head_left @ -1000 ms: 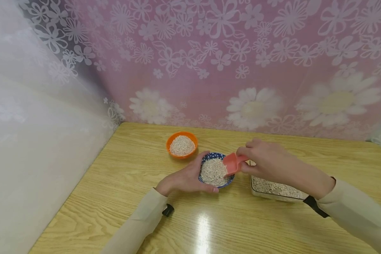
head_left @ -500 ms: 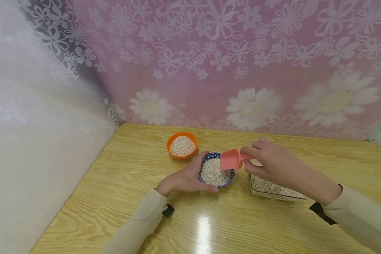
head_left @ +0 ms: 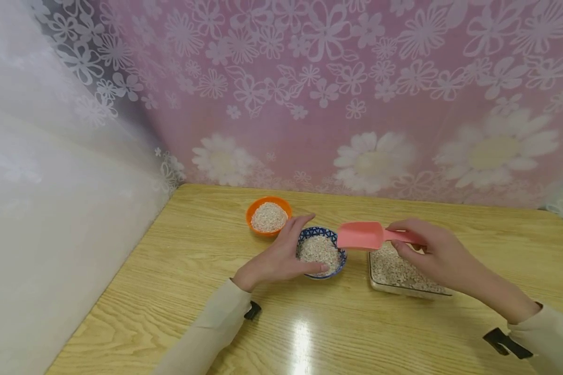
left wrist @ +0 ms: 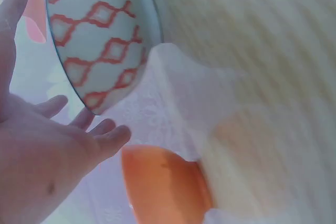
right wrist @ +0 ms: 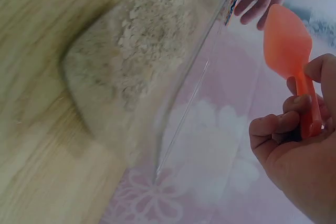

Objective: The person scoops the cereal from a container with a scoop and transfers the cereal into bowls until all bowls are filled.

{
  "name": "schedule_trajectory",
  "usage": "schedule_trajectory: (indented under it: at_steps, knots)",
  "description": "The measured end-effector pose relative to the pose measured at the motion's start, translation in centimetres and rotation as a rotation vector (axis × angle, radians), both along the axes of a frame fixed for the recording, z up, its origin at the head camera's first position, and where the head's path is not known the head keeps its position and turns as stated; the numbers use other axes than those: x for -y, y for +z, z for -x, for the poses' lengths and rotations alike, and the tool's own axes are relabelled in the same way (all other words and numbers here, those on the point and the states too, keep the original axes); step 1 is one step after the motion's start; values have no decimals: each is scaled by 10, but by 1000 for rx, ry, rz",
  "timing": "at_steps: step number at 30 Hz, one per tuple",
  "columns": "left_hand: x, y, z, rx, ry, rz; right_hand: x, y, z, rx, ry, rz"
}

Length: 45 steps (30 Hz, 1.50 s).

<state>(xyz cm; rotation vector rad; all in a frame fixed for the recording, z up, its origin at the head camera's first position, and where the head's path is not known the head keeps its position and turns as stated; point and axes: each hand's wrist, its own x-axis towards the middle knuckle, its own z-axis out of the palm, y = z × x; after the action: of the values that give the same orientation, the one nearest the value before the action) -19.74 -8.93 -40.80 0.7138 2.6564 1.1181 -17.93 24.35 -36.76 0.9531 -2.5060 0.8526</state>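
Observation:
My right hand (head_left: 438,255) holds a pink scoop (head_left: 358,235) by its handle, raised between the patterned bowl and the clear box. No flakes show in the scoop. Fingers curl round the handle (right wrist: 307,103) in the right wrist view. The bowl (head_left: 327,233), blue-patterned inside, is heaped with oat flakes (head_left: 319,250). Its outside (left wrist: 94,35) is white with red diamonds in the left wrist view. My left hand (head_left: 274,263) is spread at the bowl's left side, thumb over the near rim, fingers loosely extended.
An orange bowl (head_left: 269,234) heaped with flakes stands behind the left hand. To the right, a clear rectangular box (head_left: 403,291) of flakes lies partly under the right hand. The wooden table (head_left: 192,229) meets a pink floral curtain (head_left: 286,130) at the back.
The scoop has lifted off the flakes in the patterned bowl and moved right with my right hand. My left hand's fingers have loosened and spread from the bowl's side.

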Motion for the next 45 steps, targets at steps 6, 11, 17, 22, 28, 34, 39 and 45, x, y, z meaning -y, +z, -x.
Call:
schedule_trajectory:
  at_steps: [6, 11, 17, 22, 28, 34, 39, 45]
  knots:
    - [-15, 9, 0, -36, -1, -49, -28, -9, -7, 39, -75, 62]
    - [-34, 15, -1, -34, -51, -63, -49, -15, -11, 45, -131, 74]
    - [-60, 16, -4, -14, -100, -15, -73, -24, -14, -6, -209, 0]
    - [-81, 14, -8, 4, -135, 21, -89, -25, -14, -55, -232, -119]
    - [-104, 16, -16, -20, -170, 82, -96, -17, -12, -95, -202, -221]
    - [-124, 13, -26, -44, -141, 110, -98, -12, -11, -93, -179, -292]
    - [-137, 5, -32, -53, -70, 130, -101, -8, -9, -98, -179, -340]
    - [-148, -1, -32, -42, 34, 177, -102, -4, -5, -91, -174, -395]
